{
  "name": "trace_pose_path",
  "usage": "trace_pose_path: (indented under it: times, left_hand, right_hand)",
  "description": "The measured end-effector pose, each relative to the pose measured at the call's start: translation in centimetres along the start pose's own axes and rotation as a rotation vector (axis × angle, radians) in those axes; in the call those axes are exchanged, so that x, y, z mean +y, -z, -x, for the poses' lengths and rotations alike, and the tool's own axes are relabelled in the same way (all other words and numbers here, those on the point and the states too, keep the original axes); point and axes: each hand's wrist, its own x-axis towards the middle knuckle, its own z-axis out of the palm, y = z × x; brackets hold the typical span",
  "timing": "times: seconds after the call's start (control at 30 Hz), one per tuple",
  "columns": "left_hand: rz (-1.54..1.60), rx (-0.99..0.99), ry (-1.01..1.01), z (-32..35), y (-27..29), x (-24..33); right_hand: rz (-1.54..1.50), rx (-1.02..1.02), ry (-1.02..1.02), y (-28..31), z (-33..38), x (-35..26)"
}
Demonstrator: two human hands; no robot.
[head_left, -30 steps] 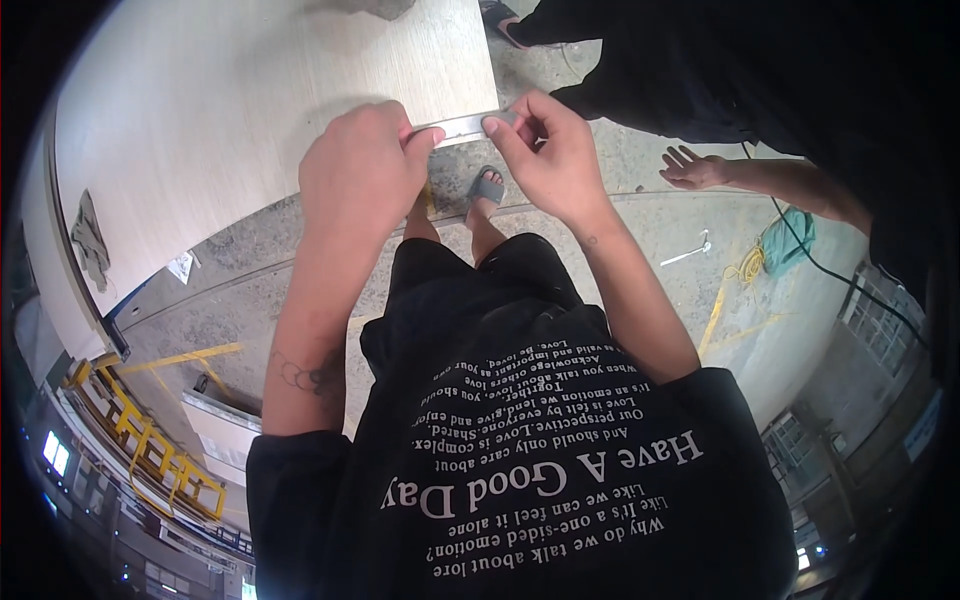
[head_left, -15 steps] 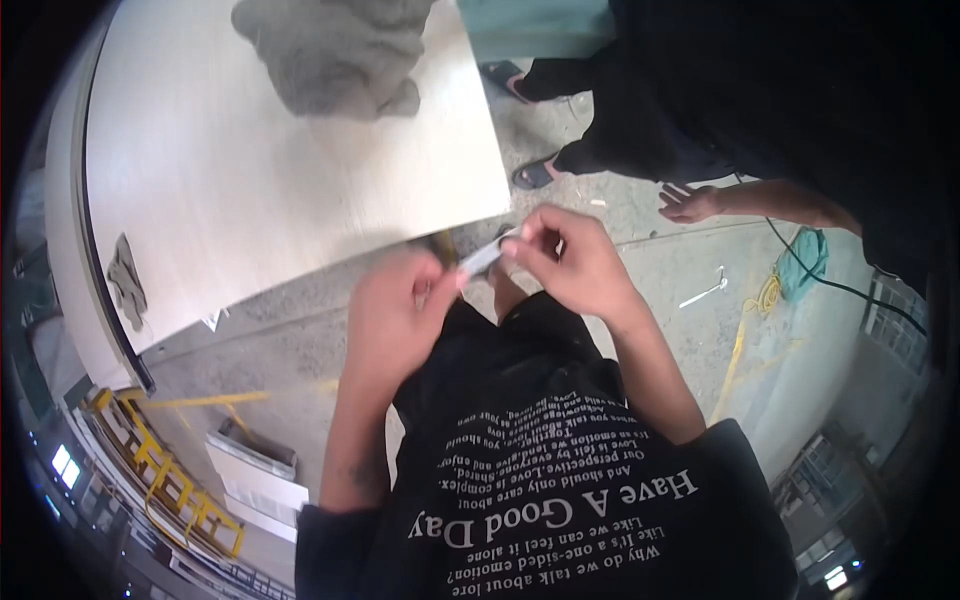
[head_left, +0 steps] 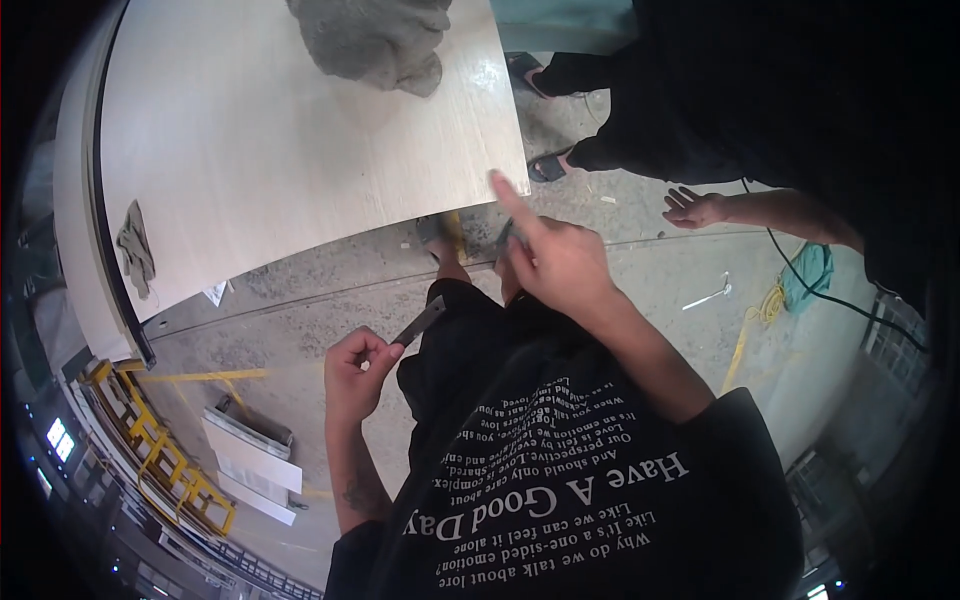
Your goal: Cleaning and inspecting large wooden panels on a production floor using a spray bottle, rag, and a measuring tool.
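My left hand is closed around one end of a narrow, flat, dark grey strip. The strip's free end slants up and to the right, in front of my black shorts. My right hand holds nothing. Its index finger stretches over the near right corner of a pale wood-grain panel, while the other fingers are partly curled. The fingertip is blurred, and I cannot tell whether it touches the panel. On the panel's far side lies a bunched grey cloth.
A smaller grey rag lies at the panel's left edge. At the right stands another person in dark clothes, one hand held out, with a dark cable beside it. Yellow frames and white boards are at lower left.
My right hand has let go of the strip, and its index finger now extends to the panel's corner. My left hand has drawn the strip down and toward me.
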Motion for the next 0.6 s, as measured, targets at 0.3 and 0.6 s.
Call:
trace_pose_path:
  times: [0.3,0.6]
  left_hand:
    - [-0.183,0.131,-0.368,-6.8,-5.5,8.5]
    - [-0.286,-0.294,-0.378,-3.7,-6.8,7.1]
  right_hand:
    - [-0.767,0.161,-0.125,1.2,1.6,2.0]
    - [-0.828,-0.225,0.069,3.6,4.5,1.7]
